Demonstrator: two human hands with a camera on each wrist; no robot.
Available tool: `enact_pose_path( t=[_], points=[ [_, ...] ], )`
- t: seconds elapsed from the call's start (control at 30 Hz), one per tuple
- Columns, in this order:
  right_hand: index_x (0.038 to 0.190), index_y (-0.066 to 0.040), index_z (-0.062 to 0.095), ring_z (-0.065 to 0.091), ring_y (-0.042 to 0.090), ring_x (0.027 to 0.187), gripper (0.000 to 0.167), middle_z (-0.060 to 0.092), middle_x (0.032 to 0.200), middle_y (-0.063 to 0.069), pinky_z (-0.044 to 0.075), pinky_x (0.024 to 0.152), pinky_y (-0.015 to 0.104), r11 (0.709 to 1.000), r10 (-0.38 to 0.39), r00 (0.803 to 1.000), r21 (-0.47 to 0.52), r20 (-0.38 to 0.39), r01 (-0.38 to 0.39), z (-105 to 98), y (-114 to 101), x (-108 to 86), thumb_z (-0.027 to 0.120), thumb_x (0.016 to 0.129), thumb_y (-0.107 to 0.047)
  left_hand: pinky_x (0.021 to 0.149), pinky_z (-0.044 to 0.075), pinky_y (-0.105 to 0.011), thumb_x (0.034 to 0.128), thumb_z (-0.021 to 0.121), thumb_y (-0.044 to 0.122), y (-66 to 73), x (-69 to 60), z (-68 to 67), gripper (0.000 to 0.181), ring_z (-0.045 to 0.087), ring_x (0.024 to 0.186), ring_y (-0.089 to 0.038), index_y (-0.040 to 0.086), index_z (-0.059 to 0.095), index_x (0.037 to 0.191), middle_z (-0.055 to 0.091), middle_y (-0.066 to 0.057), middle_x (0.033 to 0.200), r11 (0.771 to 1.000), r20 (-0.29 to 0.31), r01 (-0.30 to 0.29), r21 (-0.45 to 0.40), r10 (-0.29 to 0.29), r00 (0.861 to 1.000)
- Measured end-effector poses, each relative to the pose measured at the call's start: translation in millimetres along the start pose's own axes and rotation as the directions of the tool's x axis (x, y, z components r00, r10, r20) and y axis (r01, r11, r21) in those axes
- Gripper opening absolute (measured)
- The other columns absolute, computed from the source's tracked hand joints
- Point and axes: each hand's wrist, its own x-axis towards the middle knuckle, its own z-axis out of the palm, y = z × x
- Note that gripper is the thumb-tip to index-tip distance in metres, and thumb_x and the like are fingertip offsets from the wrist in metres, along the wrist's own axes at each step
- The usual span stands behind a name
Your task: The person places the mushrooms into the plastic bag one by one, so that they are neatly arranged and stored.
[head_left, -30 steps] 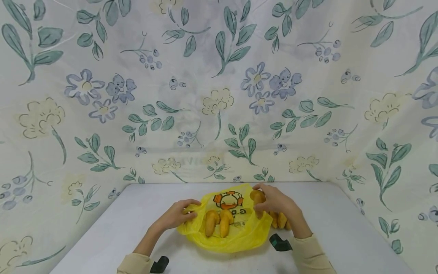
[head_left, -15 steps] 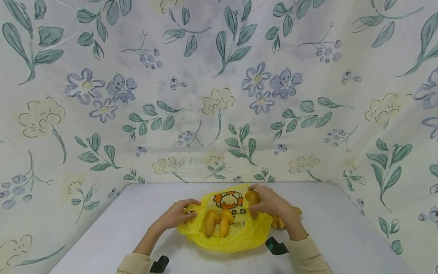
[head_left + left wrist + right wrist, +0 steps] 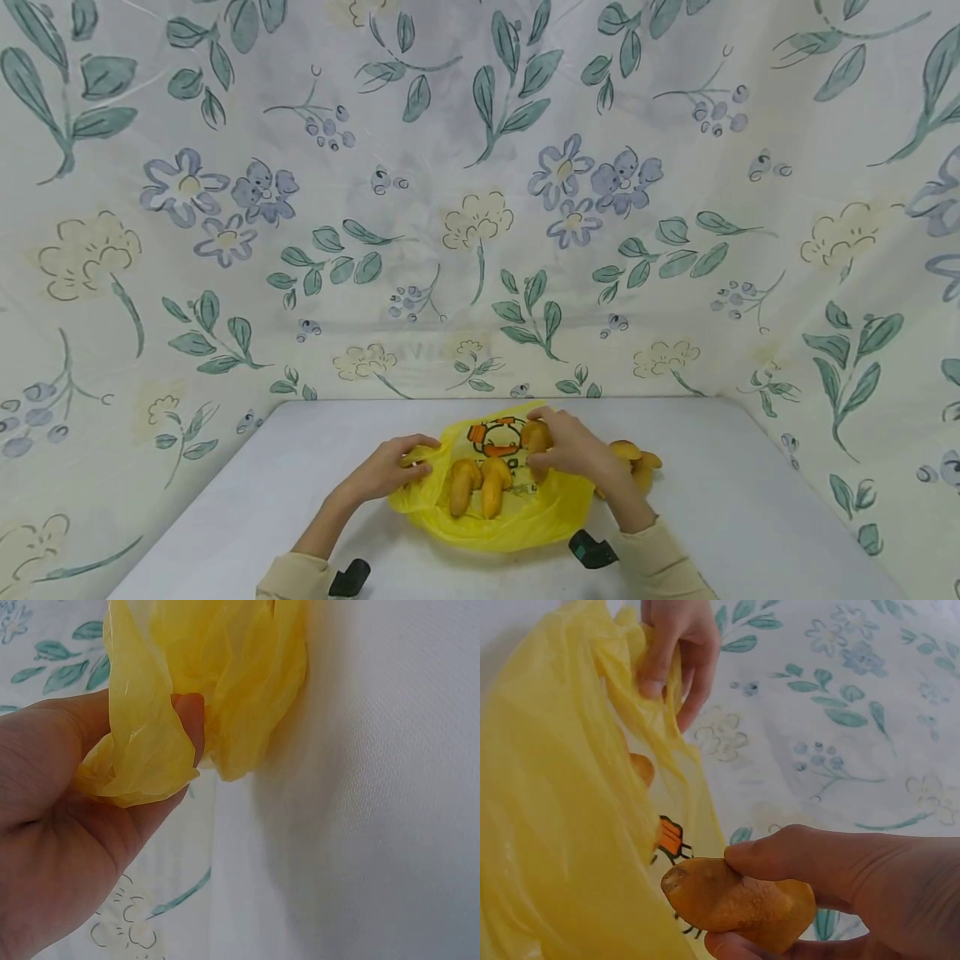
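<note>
left grip (image 3: pixel 392 468) curled, holding; right grip (image 3: pixel 573 444) pinching; left forearm (image 3: pixel 327 527), right forearm (image 3: pixel 628 498) angled inward

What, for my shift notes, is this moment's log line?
left hand: grips yellow bag; right hand: holds mushroom; lying inside: two mushrooms

Right hand (image 3: pixel 573 450) and held mushroom (image 3: pixel 536 439) shifted left over yellow bag (image 3: pixel 517 533), contact unclear; mushroom pile (image 3: pixel 626 451) more exposed.

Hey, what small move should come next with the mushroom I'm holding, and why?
I'd probably ease the held mushroom down beside the two mushrooms lying in the yellow bag. The right grip has it in front of the bag's duck print, and the left grip is holding the bag's edge.
</note>
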Motion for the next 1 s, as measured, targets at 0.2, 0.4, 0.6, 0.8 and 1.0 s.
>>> enact_pose_path(
  t=[0.2, 0.4, 0.6, 0.8, 1.0],
  points=[
    [0.136, -0.009, 0.051, 0.052, 0.024, 0.097, 0.061, 0.059, 0.121, 0.014, 0.054, 0.085, 0.041, 0.999, 0.020, 1.000, 0.026, 0.016, -0.020, 8.5, -4.1, 0.6, 0.078, 0.082, -0.015, 0.106, 0.040, -0.063, 0.0940, 0.064, 0.015, 0.5, 0.2, -0.3, 0.033, 0.052, 0.126, -0.041, 0.005, 0.062, 0.125, 0.059, -0.020, 0.135, 1.000, 0.001, 0.002, -0.001, -0.002, 1.000],
    [0.135, -0.008, 0.051, 0.051, 0.021, 0.091, 0.061, 0.058, 0.118, 0.014, 0.053, 0.079, 0.037, 1.000, 0.015, 0.999, 0.013, 0.040, -0.016, 15.0, -8.0, -0.4, 0.078, 0.081, -0.016, 0.106, 0.039, -0.063, 0.0945, 0.064, 0.015, 1.3, 0.7, -1.1, 0.033, 0.051, 0.128, -0.042, 0.005, 0.062, 0.125, 0.059, -0.020, 0.135, 1.000, 0.006, -0.005, 0.000, 0.005, 1.000],
    [0.134, -0.008, 0.052, 0.052, 0.023, 0.096, 0.060, 0.058, 0.126, 0.017, 0.054, 0.088, 0.043, 1.000, -0.004, 0.999, 0.016, 0.054, 0.003, 21.1, -8.1, -0.5, 0.078, 0.081, -0.016, 0.106, 0.039, -0.064, 0.0946, 0.064, 0.015, 1.9, 0.7, -1.3, 0.033, 0.050, 0.128, -0.042, 0.005, 0.062, 0.126, 0.059, -0.020, 0.135, 1.000, 0.010, -0.005, -0.001, 0.005, 1.000],
    [0.132, -0.010, 0.053, 0.052, 0.022, 0.097, 0.056, 0.060, 0.123, 0.014, 0.053, 0.088, 0.042, 1.000, -0.009, 0.997, 0.002, 0.073, 0.009, 27.0, -5.2, 0.8, 0.078, 0.082, -0.018, 0.106, 0.039, -0.064, 0.0943, 0.064, 0.015, 1.6, 0.1, -0.5, 0.033, 0.051, 0.128, -0.042, 0.005, 0.062, 0.126, 0.059, -0.020, 0.135, 1.000, 0.011, 0.006, -0.002, -0.006, 1.000],
    [0.131, -0.008, 0.053, 0.050, 0.021, 0.092, 0.057, 0.060, 0.120, 0.013, 0.052, 0.083, 0.038, 1.000, 0.014, 0.995, 0.009, 0.099, -0.015, 32.4, -2.9, 1.9, 0.078, 0.081, -0.015, 0.106, 0.039, -0.064, 0.0943, 0.064, 0.015, 0.4, -0.2, -0.2, 0.033, 0.051, 0.128, -0.042, 0.005, 0.062, 0.125, 0.059, -0.020, 0.135, 1.000, 0.009, 0.002, 0.001, -0.002, 1.000]
  ],
)
